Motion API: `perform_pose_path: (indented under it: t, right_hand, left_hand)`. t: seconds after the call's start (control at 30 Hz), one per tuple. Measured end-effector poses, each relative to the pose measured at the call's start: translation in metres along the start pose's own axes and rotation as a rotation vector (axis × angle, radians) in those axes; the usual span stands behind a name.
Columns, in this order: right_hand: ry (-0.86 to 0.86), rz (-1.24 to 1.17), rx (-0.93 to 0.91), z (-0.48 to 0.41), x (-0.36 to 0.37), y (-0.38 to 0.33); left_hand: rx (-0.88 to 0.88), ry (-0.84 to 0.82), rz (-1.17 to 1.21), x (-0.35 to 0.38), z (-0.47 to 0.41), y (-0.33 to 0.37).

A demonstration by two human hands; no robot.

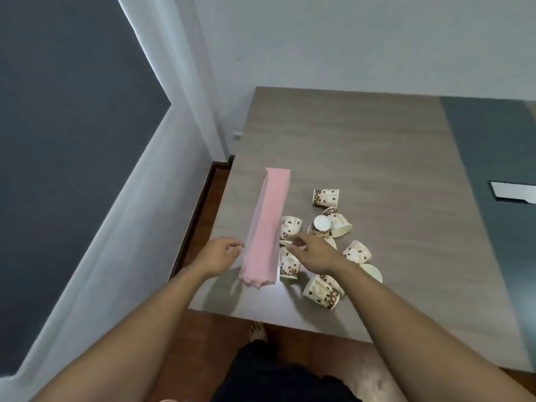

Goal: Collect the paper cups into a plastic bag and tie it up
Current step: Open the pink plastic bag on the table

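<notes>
A long folded pink plastic bag [268, 227] lies on the wooden table [362, 146], near its left edge. My left hand [219, 255] is at the bag's near left side, fingertips curled and pinching a thin translucent layer of it. My right hand [314, 252] reaches in from the right with fingers stretched toward the bag's right edge, above two paper cups. Several paper cups with a coffee-bean print [326, 197] lie scattered to the right of the bag, most on their sides. One cup [321, 224] stands upside down.
The table's left edge and near edge drop to a brown floor [214, 329], where my foot [256, 332] shows. A white wall runs on the left and behind. A white flat sheet [513, 195] lies on the darker grey strip at the table's right.
</notes>
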State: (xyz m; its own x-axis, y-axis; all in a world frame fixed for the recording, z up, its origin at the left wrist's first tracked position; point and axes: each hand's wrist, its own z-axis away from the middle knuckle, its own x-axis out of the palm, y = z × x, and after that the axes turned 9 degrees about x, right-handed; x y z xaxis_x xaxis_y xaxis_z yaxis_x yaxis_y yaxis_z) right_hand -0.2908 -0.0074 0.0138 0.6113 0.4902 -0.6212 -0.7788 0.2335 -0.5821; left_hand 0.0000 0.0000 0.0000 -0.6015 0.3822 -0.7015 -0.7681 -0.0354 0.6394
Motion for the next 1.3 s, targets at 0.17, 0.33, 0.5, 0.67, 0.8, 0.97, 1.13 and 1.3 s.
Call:
perform_pose_path:
  t: [0.17,0.33,0.5,0.67,0.8,0.97,1.13,1.3]
  right_hand:
    - [-0.104,-0.016,0.07,-0.026,0.062,-0.006]
    - [-0.17,-0.012,0.186,-0.047,0.125,0.002]
    - [-0.215,0.002,0.246,-0.063,0.158,0.006]
    - [-0.227,-0.01,0.284,-0.072,0.162,0.007]
    - [-0.163,-0.031,0.258,-0.072,0.155,0.001]
    - [-0.04,-0.17,0.177,-0.074,0.14,-0.017]
    - [0.053,-0.287,0.133,-0.066,0.109,-0.034]
    - [0.128,-0.47,0.208,-0.065,0.084,-0.041]
  left_hand:
    - [-0.117,-0.068,0.028,0.037,-0.018,-0.049]
    - [-0.266,-0.107,0.133,0.093,-0.03,-0.081]
    - [-0.376,-0.036,0.285,0.129,-0.035,-0.106]
    - [-0.275,-0.04,0.397,0.114,-0.043,-0.098]
    - [-0.204,-0.084,0.592,0.083,-0.051,-0.088]
    - [-0.251,-0.112,0.721,0.046,-0.064,-0.081]
    - [-0.338,0.187,0.716,0.027,-0.077,-0.063]
    - [-0.29,0.286,0.551,0.02,-0.084,-0.053]
